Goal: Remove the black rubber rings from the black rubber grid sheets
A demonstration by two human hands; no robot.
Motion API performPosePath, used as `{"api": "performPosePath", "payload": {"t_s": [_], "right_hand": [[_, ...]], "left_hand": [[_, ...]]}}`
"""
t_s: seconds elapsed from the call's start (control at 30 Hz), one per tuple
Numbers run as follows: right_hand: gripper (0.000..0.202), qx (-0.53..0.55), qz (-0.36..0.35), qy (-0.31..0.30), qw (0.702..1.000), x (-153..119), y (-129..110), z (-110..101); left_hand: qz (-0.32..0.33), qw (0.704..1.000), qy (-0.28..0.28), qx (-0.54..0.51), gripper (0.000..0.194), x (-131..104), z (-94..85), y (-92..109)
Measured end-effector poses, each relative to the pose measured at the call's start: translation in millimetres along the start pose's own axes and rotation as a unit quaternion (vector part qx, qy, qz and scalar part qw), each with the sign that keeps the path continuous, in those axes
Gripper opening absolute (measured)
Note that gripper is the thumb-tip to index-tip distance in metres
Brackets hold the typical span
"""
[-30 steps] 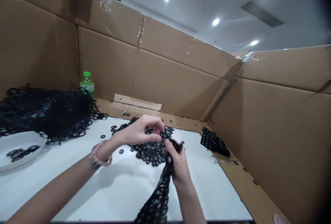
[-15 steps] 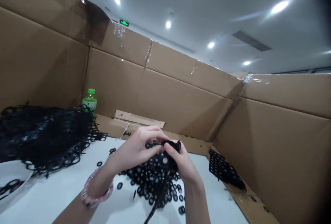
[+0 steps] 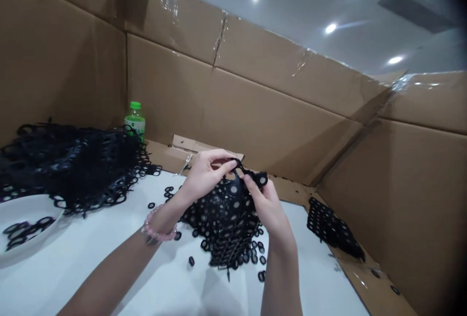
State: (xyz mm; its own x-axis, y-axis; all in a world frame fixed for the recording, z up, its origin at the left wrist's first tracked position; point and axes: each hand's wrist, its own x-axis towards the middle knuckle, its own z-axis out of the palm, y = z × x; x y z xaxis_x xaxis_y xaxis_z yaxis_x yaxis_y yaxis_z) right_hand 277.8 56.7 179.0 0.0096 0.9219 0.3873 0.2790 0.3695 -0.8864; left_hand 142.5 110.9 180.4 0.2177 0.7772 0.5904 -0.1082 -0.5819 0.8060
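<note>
A black perforated rubber sheet, full of round holes, hangs between my hands above the white tabletop. My left hand, with a pink bead bracelet at the wrist, pinches its top edge between thumb and fingers. Close beside it, my right hand grips the same edge, thumb on top. A small gap shows in the sheet between the two thumbs. Beneath and around the sheet lie many small black rings, some apart on the white surface.
At the left, a tangled heap of black ring-holed scrap sits behind a white bowl holding several black rings. A green-capped bottle stands in the back corner. Another perforated black sheet lies at right. Cardboard walls surround the table.
The view has tilted down and shifted. The sheet has been raised and spread, so more of its holed face hangs below my hands. My hands have drawn slightly apart along its edge.
</note>
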Motion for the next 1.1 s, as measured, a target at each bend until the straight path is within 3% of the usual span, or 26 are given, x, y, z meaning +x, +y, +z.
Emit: {"api": "performPosePath", "payload": {"t_s": [0.1, 0.17, 0.23, 0.27, 0.3, 0.33, 0.4, 0.47, 0.53, 0.63, 0.77, 0.87, 0.93, 1.03, 1.1], "right_hand": [[0.027, 0.012, 0.019, -0.003, 1.0, -1.0, 2.4, -6.4], [0.026, 0.038, 0.052, 0.024, 0.998, -5.6, 2.7, -14.4], [0.025, 0.085, 0.086, 0.068, 0.99, -11.5, 1.7, -23.9], [0.025, 0.117, 0.099, 0.082, 0.985, -14.1, 0.8, -28.1], [0.024, 0.152, 0.109, 0.085, 0.979, -16.2, -0.3, -31.5], [0.024, 0.187, 0.114, 0.073, 0.973, -17.8, -1.4, -34.0], [0.023, 0.246, 0.113, 0.032, 0.962, -19.4, -3.0, -36.4], [0.021, 0.267, 0.097, 0.006, 0.959, -20.8, -3.5, -37.3], [0.017, 0.238, 0.086, 0.016, 0.967, -23.6, -3.2, -38.5], [0.016, 0.142, 0.107, 0.057, 0.982, -28.7, -3.1, -41.7], [0.021, 0.052, 0.096, 0.036, 0.993, -29.5, -6.2, -43.6], [0.022, 0.013, 0.083, 0.016, 0.996, -25.4, -9.6, -42.5], [0.023, -0.009, 0.08, 0.018, 0.997, -22.6, -10.8, -40.7], [0.026, -0.021, 0.076, 0.014, 0.997, -20.2, -9.1, -35.2], [0.027, 0.0, 0.072, 0.023, 0.997, -20.1, -5.8, -29.2]], "left_hand": [[0.0, 1.0, 0.018, 0.009, 0.015, 4.2, -6.0, -5.6], [0.009, 0.996, 0.09, 0.017, 0.017, 8.9, -21.4, -7.1], [0.031, 0.979, 0.197, 0.045, 0.017, 13.2, -40.9, -6.7], [0.041, 0.97, 0.227, 0.072, 0.017, 14.6, -49.2, -6.6], [0.046, 0.967, 0.223, 0.111, 0.018, 15.3, -54.7, -7.4], [0.047, 0.969, 0.185, 0.158, 0.018, 15.3, -56.7, -9.7], [0.034, 0.965, 0.038, 0.257, 0.019, 13.7, -49.3, -20.7], [-0.003, 0.931, -0.125, 0.343, 0.021, 10.8, -30.7, -40.5], [-0.06, 0.882, -0.224, 0.411, 0.022, 6.9, -9.6, -65.2], [-0.095, 0.852, -0.278, 0.433, 0.014, -0.6, 11.9, -97.8], [-0.106, 0.841, -0.286, 0.447, 0.01, -6.4, 16.3, -115.5], [-0.103, 0.842, -0.252, 0.467, 0.012, -1.0, 8.4, -104.0], [-0.071, 0.861, -0.198, 0.462, 0.018, 3.9, -0.1, -81.7], [0.068, 0.931, -0.042, 0.357, 0.02, 2.7, -12.8, -32.4], [0.158, 0.948, 0.009, 0.277, 0.016, -5.1, -16.8, -0.5]]}}
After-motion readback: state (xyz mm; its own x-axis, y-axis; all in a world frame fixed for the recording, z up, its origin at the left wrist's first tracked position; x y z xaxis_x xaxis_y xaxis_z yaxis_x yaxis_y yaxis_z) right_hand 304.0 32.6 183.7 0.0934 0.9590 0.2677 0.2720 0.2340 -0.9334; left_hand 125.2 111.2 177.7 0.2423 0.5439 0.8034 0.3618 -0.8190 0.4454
